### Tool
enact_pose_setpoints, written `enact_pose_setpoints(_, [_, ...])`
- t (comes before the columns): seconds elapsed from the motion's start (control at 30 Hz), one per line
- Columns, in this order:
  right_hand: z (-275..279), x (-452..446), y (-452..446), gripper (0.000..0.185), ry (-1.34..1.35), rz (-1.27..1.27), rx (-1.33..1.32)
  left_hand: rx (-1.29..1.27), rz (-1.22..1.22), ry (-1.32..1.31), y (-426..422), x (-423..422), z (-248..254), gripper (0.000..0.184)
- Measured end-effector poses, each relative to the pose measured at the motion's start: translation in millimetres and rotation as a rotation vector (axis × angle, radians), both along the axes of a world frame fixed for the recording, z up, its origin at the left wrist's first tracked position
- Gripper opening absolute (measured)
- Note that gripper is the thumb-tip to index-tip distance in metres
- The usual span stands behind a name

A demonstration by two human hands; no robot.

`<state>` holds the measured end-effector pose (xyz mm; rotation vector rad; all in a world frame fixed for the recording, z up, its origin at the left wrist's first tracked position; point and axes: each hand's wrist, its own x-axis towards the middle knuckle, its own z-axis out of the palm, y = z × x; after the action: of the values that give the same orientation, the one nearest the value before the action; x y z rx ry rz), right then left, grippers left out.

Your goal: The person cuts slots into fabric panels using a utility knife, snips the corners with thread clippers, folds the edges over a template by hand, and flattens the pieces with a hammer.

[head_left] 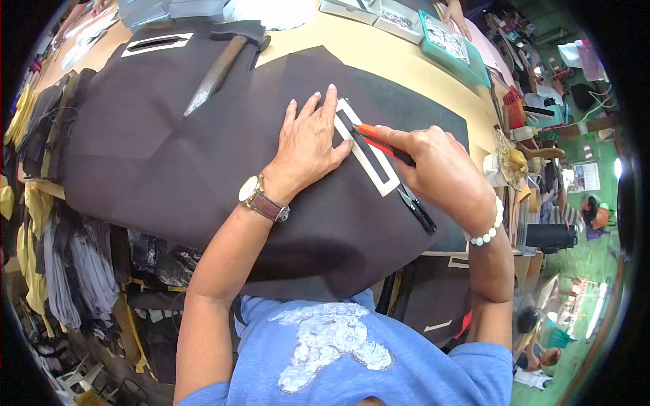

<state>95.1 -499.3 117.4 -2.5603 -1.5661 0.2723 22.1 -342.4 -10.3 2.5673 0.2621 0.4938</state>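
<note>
The right hand (pixel 440 162) has its fingers closed around the orange-and-black cutter (pixel 379 137), index finger extended along the body. This grip appears chosen to steer the tip and press down from above. The tip points left into the slot of the white frame (pixel 379 177), near its far end; whether it touches the cloth there cannot be told.

The left hand (pixel 310 139) grips nothing. Its palm is down on the dark fabric (pixel 169 155), fingers extended toward the far side and thumb on the frame's left strip. This placement probably holds frame and fabric flat and stops them shifting.

The frame lies on the fabric, right of the left hand, with its far end tilted left. The dark mat (pixel 433 111) extends from under the fabric on the right, presumably to shield the table (pixel 305 34) from the blade. The black-handled tool (pixel 420 213) lies just beyond the frame's near end, within reach of the right hand. The hammer (pixel 227 62) rests at far left, possibly as a weight.

Writing: no brand or label is legible. The watch (pixel 250 189) dial and the wall calendar (pixel 586 177) at right are too small to read.
</note>
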Motion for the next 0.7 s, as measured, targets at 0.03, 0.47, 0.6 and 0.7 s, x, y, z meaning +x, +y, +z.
enact_pose_setpoints(0.03, [-1.3,-1.3,-2.2,0.045,-0.008,0.000,0.001,0.004,0.003,-0.002,-0.3,-0.1,-0.4,0.078])
enact_pose_setpoints(0.47, [4.5,-31.2,-53.1,0.056,-0.123,-0.050,-0.175,0.026,0.013,0.047,-1.9,0.9,2.9,0.077])
enact_pose_setpoints(0.6, [9.5,-42.2,-67.5,0.056,-0.115,-0.091,-0.212,0.033,0.003,0.064,-0.6,0.7,6.3,0.077])
enact_pose_setpoints(0.7, [5.1,-44.9,-72.4,0.055,-0.091,-0.110,-0.187,0.009,-0.004,0.060,0.6,0.1,7.5,0.078])
